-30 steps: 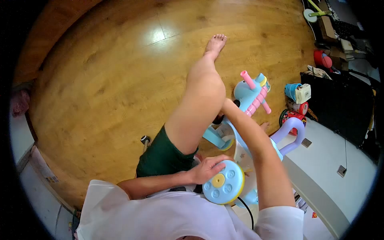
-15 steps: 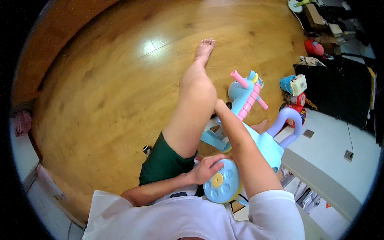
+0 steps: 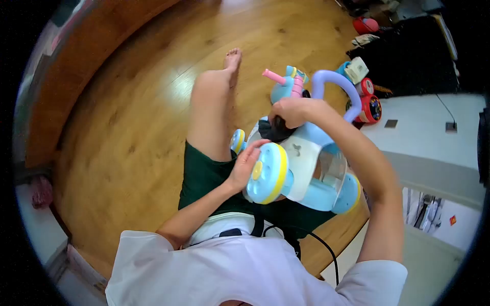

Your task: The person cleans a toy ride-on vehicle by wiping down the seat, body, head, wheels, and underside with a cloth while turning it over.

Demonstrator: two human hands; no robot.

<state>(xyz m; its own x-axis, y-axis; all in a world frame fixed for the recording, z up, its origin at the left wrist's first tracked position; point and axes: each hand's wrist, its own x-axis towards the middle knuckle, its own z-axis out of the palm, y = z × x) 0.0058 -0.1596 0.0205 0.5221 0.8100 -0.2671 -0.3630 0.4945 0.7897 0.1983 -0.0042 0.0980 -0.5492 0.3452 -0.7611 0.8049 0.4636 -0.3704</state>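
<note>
A child's ride-on toy [image 3: 301, 155] in light blue and white lies tilted across my lap, with its wheels toward me. My left hand [image 3: 247, 166] rests against the rim of its near blue wheel [image 3: 269, 173], which has a yellow band and a yellow hub. Over the toy's body, my right hand [image 3: 291, 113] is closed on a soft-looking black item [image 3: 275, 131], whose exact kind I cannot make out. Beyond it are a pink handlebar grip [image 3: 274, 76] and a purple looped backrest [image 3: 332, 76]. A second small wheel [image 3: 237, 141] shows at the left.
Red containers [image 3: 368, 108] and a white box [image 3: 356, 70] stand at the right by a black panel [image 3: 408, 56]. A white cabinet [image 3: 434, 127] runs along the right side. Wooden flooring [image 3: 122, 127] spreads ahead and left. A black cable [image 3: 332, 250] hangs near my waist.
The toy has been turned and raised onto my lap, showing its underside and more wheels. My right hand has come from behind my knee to above the toy with the black item.
</note>
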